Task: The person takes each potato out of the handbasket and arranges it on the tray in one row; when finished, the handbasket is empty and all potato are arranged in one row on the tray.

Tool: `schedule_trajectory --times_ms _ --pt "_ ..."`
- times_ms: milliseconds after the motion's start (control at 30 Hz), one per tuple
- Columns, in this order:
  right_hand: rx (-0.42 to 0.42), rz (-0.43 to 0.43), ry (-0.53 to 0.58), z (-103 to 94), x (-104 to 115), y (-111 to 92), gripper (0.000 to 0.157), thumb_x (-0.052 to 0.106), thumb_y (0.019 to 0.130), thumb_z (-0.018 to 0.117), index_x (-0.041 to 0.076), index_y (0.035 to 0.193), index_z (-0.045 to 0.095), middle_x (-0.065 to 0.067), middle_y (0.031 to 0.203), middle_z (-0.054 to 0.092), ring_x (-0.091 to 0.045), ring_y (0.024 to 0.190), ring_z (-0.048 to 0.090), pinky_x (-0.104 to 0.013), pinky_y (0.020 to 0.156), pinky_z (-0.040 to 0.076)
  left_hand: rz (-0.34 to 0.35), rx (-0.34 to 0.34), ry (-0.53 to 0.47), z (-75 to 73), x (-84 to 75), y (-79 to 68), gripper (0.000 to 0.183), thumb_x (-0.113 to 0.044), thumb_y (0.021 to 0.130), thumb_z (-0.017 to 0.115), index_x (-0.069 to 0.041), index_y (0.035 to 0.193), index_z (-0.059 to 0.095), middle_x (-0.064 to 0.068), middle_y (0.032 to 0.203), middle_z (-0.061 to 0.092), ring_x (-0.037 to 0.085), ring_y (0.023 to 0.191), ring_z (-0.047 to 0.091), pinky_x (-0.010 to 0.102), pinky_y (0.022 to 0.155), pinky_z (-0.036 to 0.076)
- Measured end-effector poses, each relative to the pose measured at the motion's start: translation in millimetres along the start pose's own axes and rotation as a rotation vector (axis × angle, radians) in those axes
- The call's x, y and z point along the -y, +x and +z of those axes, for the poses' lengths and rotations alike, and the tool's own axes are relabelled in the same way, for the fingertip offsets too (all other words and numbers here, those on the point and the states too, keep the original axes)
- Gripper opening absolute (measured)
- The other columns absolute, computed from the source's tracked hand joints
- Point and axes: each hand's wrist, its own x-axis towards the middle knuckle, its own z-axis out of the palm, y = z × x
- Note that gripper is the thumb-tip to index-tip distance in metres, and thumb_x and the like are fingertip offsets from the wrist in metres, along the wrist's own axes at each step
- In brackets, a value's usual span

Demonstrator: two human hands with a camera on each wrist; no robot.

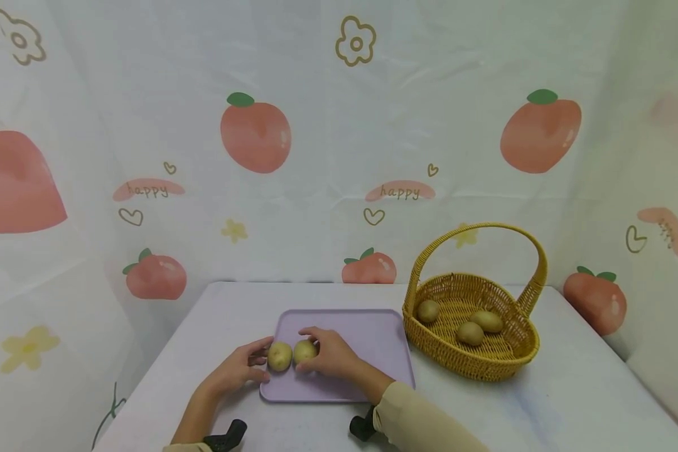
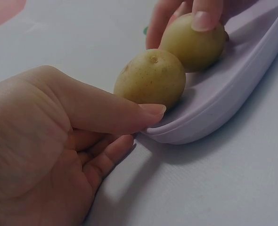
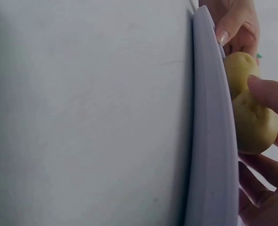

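Note:
Two pale yellow potatoes sit side by side on the left part of a lilac tray [image 1: 367, 339]. My right hand [image 1: 333, 355] holds the right-hand potato [image 1: 304, 353] between thumb and fingers, low over the tray. Beside the left-hand potato [image 1: 279, 356] is my left hand [image 1: 239, 369], at the tray's left edge. In the left wrist view, its straight thumb [image 2: 115, 113] lies across the tray rim, close against that potato [image 2: 151, 80]. The other fingers bend loosely outside the tray; whether they touch its underside is hidden.
A yellow woven basket [image 1: 463, 364] with a tall handle stands right of the tray, close to its edge. Three potatoes lie inside it. The white table [image 1: 520, 420] meets a fruit-printed curtain [image 1: 316, 232] behind and at the sides.

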Motion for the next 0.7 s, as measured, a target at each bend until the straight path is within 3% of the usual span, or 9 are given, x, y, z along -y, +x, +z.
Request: schedule_trajectory --times_ms 200,400,700 --pt "0.012 -0.011 -0.059 0.0 4 -1 0.069 0.033 0.071 0.086 0.012 0.131 0.060 0.001 0.106 0.065 -0.008 0.089 0.055 -0.025 0.080 0.047 0.013 0.004 -0.008 -0.1 -0.5 -0.6 0.080 0.005 0.074 0.072 0.016 0.142 0.032 0.033 0.133 0.047 0.043 0.115 0.055 0.049 0.096 0.046" --pt "0.030 0.020 -0.027 -5.8 2 -7 0.072 0.032 0.073 0.085 0.013 0.136 0.056 -0.003 0.117 0.062 -0.013 0.100 0.057 -0.030 0.089 0.048 0.032 0.006 0.002 -0.3 -1.3 -0.6 0.079 0.004 0.074 0.072 0.016 0.142 0.032 0.033 0.133 0.048 0.042 0.115 0.055 0.045 0.095 0.048" --pt "0.034 -0.041 0.012 -45.4 3 -28 0.067 0.025 0.078 0.082 0.010 0.137 0.055 -0.010 0.127 0.059 -0.023 0.112 0.056 -0.036 0.090 0.048 0.028 0.005 0.014 -0.8 0.5 -0.3 0.080 0.004 0.074 0.073 0.017 0.141 0.032 0.034 0.133 0.047 0.044 0.115 0.054 0.048 0.096 0.047"
